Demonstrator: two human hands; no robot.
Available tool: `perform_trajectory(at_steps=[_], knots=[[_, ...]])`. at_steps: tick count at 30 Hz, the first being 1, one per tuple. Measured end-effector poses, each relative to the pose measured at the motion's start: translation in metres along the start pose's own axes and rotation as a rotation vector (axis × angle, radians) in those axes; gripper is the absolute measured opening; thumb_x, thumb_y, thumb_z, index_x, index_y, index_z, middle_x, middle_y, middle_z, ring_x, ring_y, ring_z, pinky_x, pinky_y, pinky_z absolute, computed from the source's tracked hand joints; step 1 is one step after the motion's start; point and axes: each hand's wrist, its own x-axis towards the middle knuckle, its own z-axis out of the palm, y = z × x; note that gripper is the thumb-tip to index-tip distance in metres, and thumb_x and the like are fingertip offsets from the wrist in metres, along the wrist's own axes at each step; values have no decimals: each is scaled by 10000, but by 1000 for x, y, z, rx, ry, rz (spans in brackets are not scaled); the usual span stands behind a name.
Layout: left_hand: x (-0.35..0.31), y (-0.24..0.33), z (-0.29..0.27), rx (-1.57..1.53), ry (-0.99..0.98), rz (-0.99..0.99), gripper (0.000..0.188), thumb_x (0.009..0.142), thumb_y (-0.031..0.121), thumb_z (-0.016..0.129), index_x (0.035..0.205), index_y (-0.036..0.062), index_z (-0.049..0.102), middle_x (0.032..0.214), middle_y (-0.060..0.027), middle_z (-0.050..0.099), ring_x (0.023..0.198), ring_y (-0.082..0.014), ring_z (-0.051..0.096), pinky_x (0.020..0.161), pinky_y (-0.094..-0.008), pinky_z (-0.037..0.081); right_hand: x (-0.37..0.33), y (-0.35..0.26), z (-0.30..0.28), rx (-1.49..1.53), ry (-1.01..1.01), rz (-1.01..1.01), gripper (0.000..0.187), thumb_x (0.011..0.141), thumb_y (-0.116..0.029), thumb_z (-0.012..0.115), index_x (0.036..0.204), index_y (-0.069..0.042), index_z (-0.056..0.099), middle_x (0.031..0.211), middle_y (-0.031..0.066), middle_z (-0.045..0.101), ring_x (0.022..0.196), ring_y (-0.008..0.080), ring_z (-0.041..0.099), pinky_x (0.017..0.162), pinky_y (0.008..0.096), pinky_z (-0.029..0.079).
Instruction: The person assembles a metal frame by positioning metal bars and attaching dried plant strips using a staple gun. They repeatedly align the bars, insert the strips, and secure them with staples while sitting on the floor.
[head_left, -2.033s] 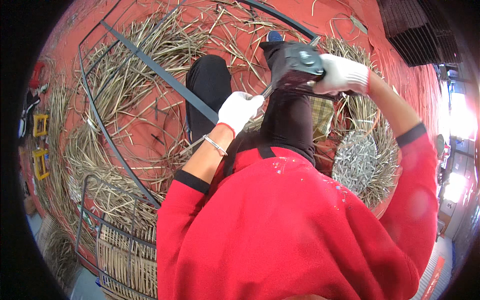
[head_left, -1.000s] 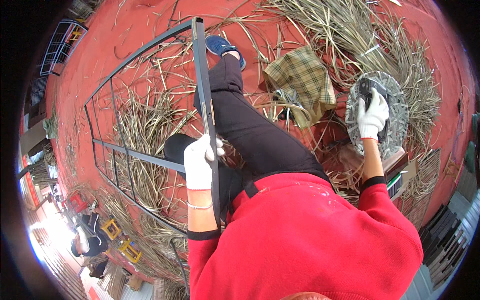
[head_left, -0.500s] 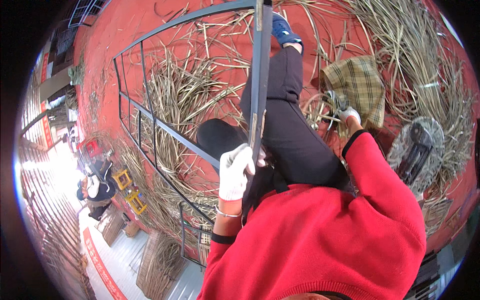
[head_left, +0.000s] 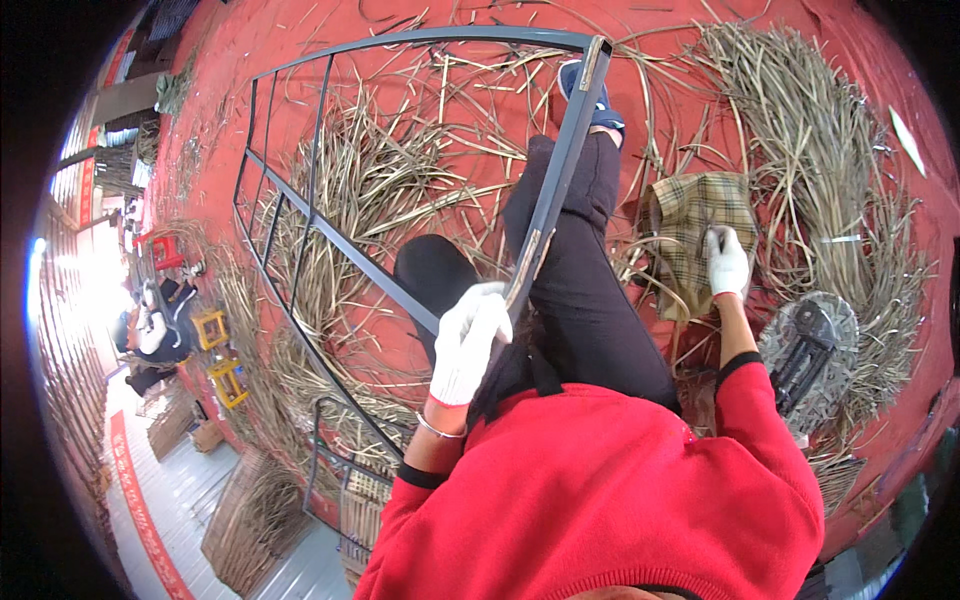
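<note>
A dark grey metal frame (head_left: pixel 378 275) with several thin bars leans across my lap. My left hand (head_left: pixel 468 340), in a white glove, grips its near thick bar, which shows worn, bare patches at the corners. To the right, my gloved right hand (head_left: pixel 728 262) is over a yellow-brown plaid cloth (head_left: pixel 700 200) on the floor. Its fingers are curled downward; whatever lies between them is hidden. Some pale strips (head_left: pixel 635 262) stick out by the cloth's left edge.
Loose dried strips (head_left: pixel 370 160) spread over the red floor beyond the frame. A thick tied bundle of strips (head_left: pixel 800 130) lies at the right. Near my right elbow is a clear-wrapped dark metal object (head_left: pixel 808 350). Yellow stools (head_left: pixel 228 382) and another person (head_left: pixel 155 325) are at the far left.
My right hand has moved up and right from the strips onto the plaid cloth. The frame's top end has tilted to the right, with my left hand still on it.
</note>
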Motion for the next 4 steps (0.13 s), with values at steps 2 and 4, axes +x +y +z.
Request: perform_trajectory(at_steps=[2,4], knots=[[-7,-1,-1,245,14,65,271,1021,194,531,1063,-33,673,815,-41,654,785,-108,608,788,-258,470,9,-33,-65,217,5,-20,308,988,-275,634,1234,-90,643,1139,183,718,993,338,693,868,393,524],[-20,-2,-1,347,39,109,289,1018,198,522,1090,-42,668,813,-36,641,792,-109,600,814,-268,474,11,-70,-124,613,-234,-52,393,982,-337,651,1288,-92,645,1218,161,713,1095,312,692,953,386,507]])
